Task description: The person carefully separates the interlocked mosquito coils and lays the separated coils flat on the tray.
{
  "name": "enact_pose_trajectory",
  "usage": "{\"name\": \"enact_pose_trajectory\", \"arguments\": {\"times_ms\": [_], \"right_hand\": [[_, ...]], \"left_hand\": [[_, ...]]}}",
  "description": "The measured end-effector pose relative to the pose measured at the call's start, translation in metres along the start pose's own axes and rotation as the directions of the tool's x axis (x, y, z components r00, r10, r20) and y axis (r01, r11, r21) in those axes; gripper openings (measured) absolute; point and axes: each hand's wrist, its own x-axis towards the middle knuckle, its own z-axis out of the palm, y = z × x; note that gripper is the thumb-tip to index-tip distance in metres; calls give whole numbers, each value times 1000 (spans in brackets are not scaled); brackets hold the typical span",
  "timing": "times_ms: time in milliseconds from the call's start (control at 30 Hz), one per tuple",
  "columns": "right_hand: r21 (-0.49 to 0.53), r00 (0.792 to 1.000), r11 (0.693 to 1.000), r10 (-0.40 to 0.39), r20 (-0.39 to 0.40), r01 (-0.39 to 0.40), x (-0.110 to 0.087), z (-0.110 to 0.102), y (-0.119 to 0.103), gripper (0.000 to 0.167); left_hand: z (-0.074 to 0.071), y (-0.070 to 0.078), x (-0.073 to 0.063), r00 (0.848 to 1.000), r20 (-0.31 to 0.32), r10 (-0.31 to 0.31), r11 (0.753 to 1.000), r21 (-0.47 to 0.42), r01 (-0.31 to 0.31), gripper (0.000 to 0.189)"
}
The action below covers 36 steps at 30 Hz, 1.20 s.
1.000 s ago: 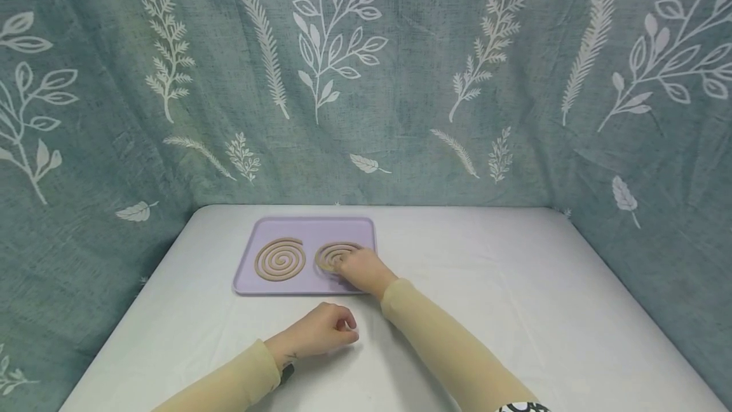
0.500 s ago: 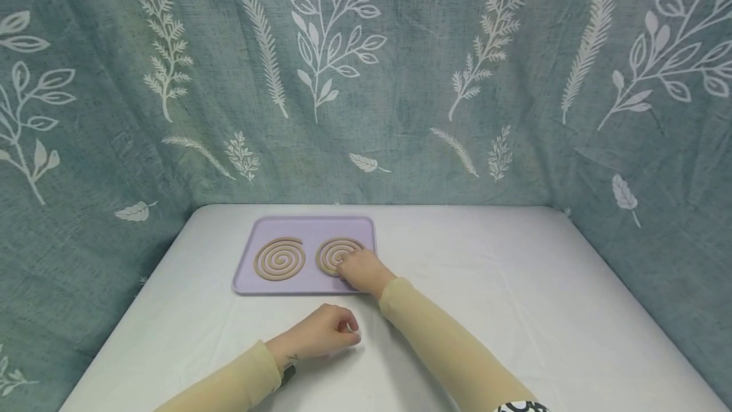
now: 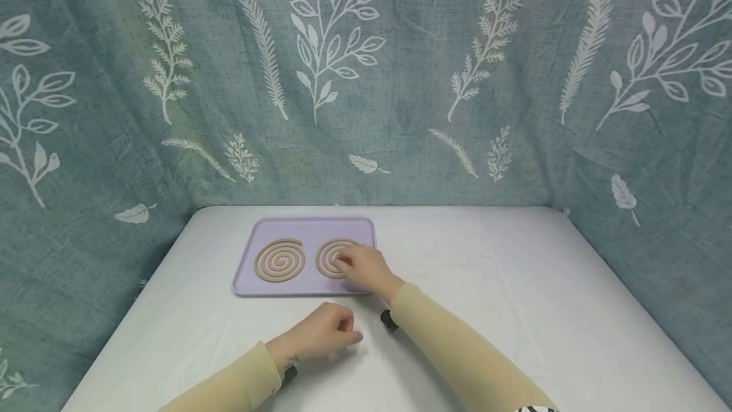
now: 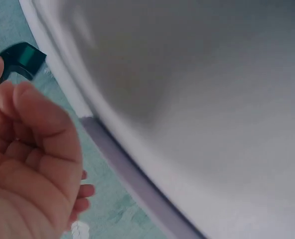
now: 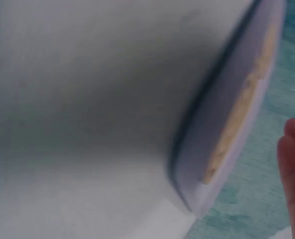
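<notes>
Two tan spiral mosquito coils lie side by side on a lilac tray (image 3: 311,224). The left coil (image 3: 279,260) is fully visible, while the right coil (image 3: 324,260) is partly covered by my right hand (image 3: 368,269). That hand hovers just over the right coil with bent, relaxed fingers and grips nothing. In the right wrist view its fingers (image 5: 292,169) show at the right edge, apart from the tray (image 5: 202,124) and the tan coils (image 5: 237,119). My left hand (image 3: 320,332), holding nothing, hangs loosely curled above the table in front of the tray; its palm (image 4: 35,169) shows in the left wrist view.
A white-covered table (image 3: 469,259) extends right of the tray and toward me. Green curtains (image 3: 400,81) with white leaf prints enclose the back and sides. A small dark device (image 3: 389,320) sits under my right wrist, another (image 3: 289,374) under the left.
The right coil went from tilted in my right hand to flat on the tray. My right hand has let go of it and risen slightly. The left hand has hardly moved.
</notes>
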Motion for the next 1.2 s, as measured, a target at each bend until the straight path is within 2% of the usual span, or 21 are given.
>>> {"name": "enact_pose_trajectory", "arguments": {"times_ms": [67,167,233,300,367,500,533,633,767,800,933,1033,1200], "right_hand": [[95,999,995,15,-48,-10,-2,-9,-1,16],[158,997,987,5,-79,7,-4,-27,-2,13],[153,996,988,-12,-88,25,-5,-40,1,12],[93,993,994,-47,-112,57,-4,-54,5,12],[13,987,997,-77,-138,79,-3,-66,10,15],[-133,982,989,-85,-171,62,0,-87,22,25],[-154,984,987,-68,-167,42,1,-92,25,29],[-216,989,976,-31,-144,-1,5,-107,31,35],[-321,995,946,10,-95,-40,13,-123,40,43],[-345,996,937,30,-85,-57,16,-127,42,45],[-408,991,903,118,-65,-134,23,-144,48,55],[-420,981,887,184,-60,-192,27,-155,52,61],[-422,957,863,288,-37,-276,31,-166,60,70]], "left_hand": [[-4,2,2,1000,-30,7,999,39,-5,29],[-15,5,8,996,-84,12,995,99,-3,31],[-24,8,14,992,-127,16,991,131,1,31],[-35,11,22,982,-185,32,986,169,-1,31],[-47,15,31,966,-254,55,976,219,2,32],[-72,18,52,916,-375,143,939,345,-6,30],[-77,18,57,903,-395,168,927,375,-9,30],[-94,20,71,888,-408,213,898,441,-13,28],[-111,22,87,885,-407,228,856,517,17,27],[-114,22,91,878,-415,240,843,538,24,28],[-127,26,106,868,-433,243,800,596,73,34],[-137,28,115,871,-445,208,776,617,129,39],[-150,31,126,887,-450,105,739,632,233,48]]}}
